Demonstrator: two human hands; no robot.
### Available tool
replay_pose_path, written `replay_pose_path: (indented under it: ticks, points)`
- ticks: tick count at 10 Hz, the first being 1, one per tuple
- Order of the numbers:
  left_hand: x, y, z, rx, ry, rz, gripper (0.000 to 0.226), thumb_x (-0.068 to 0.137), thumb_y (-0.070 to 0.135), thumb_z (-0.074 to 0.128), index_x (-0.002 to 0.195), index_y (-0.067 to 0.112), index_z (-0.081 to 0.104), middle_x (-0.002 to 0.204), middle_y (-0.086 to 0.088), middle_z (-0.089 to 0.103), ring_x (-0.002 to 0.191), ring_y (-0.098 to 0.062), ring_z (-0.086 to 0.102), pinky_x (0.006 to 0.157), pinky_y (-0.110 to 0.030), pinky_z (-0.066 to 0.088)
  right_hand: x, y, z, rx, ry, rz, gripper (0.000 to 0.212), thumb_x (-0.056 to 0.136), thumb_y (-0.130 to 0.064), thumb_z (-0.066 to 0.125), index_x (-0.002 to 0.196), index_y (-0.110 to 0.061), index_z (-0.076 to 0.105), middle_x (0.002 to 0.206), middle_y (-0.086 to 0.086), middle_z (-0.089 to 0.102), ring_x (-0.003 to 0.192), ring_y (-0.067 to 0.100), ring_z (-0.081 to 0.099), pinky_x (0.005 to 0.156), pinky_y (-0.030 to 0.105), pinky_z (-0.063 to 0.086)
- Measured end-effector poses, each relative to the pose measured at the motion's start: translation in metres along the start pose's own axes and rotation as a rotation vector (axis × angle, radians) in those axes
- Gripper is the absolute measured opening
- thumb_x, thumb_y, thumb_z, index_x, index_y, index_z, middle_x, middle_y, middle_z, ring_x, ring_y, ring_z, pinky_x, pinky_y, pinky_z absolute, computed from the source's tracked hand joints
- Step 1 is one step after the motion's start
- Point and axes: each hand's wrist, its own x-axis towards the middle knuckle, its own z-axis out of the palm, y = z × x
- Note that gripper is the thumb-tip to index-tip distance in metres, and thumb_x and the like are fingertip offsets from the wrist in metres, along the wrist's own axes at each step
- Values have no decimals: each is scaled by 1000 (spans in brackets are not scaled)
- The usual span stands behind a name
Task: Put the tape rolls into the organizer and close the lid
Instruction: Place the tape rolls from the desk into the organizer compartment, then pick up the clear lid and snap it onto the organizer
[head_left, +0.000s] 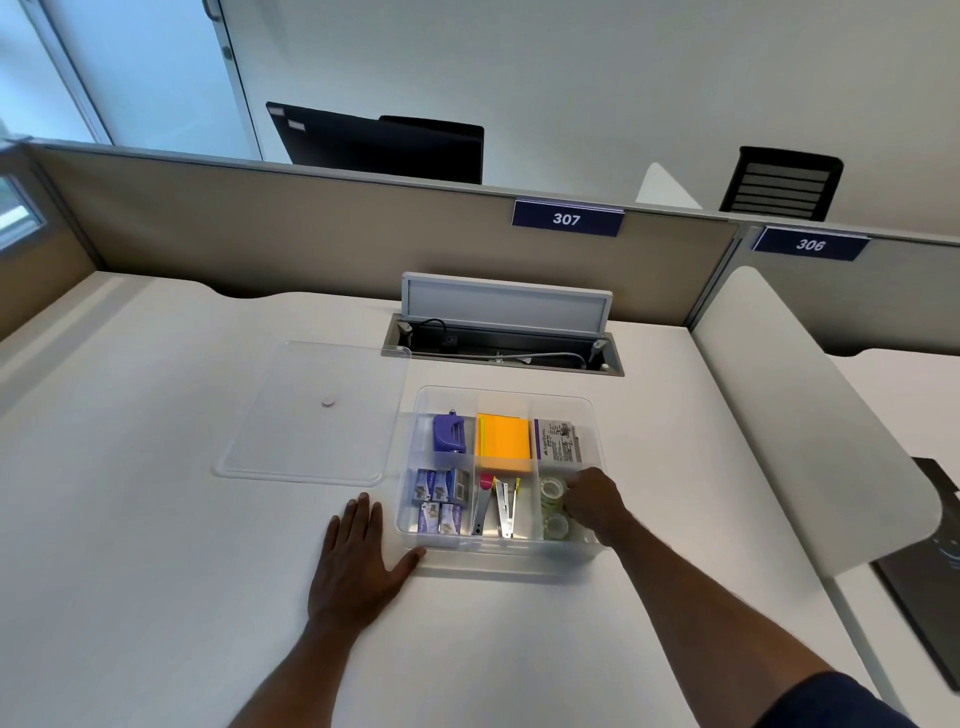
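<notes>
The right hand (589, 501) reaches into the front right compartment of the clear organizer (596, 415), its fingers curled down on the tape rolls (551, 506); whether it pinches one roll or only pushes it I cannot tell, because the fingers hide the contact. The left hand (358, 558) lies flat and spread on the table (156, 597), the thumb touching the front left corner of the organizer, I think to keep it from sliding.

The step in hand seems to be the settling of the rolls, which already lie inside their compartment. The next move calls for taking the right hand out and bringing over the lid (311, 415), which lies flat on the table just beside the left side of the organizer, one corner over the open cable hatch (504, 343).

Room is good on the left and in front. Behind stands the raised flap of the hatch, and a white divider panel (810, 415) closes the right side
</notes>
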Motion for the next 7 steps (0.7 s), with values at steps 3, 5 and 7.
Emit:
replay_pose_path:
  ticks: [3, 5, 7]
  points:
    - [0, -4, 5, -42, -19, 0, 105, 75, 84, 16, 147, 8, 22, 159, -10, 16, 148, -21, 7, 120, -36, 2, -10, -29, -15, -40, 225, 43, 22, 83, -10, 51, 99, 3, 59, 104, 25, 65, 98, 39, 63, 73, 33, 48]
    - [-1, -12, -3, -268, -20, -34, 88, 85, 72, 24, 148, 10, 20, 159, -5, 16, 147, -14, 7, 118, -27, -1, -12, -73, -18, 37, 375, -69, 13, 81, -5, 52, 84, 5, 61, 89, 24, 66, 86, 40, 66, 64, 30, 45]
    - [7, -25, -30, -534, 117, -217, 48, 96, 37, 44, 139, 13, 44, 144, -7, 48, 136, -19, 39, 114, -32, 27, -18, -140, 12, 85, 334, -202, 19, 82, -4, 51, 82, 7, 66, 84, 23, 69, 81, 38, 66, 62, 28, 43]
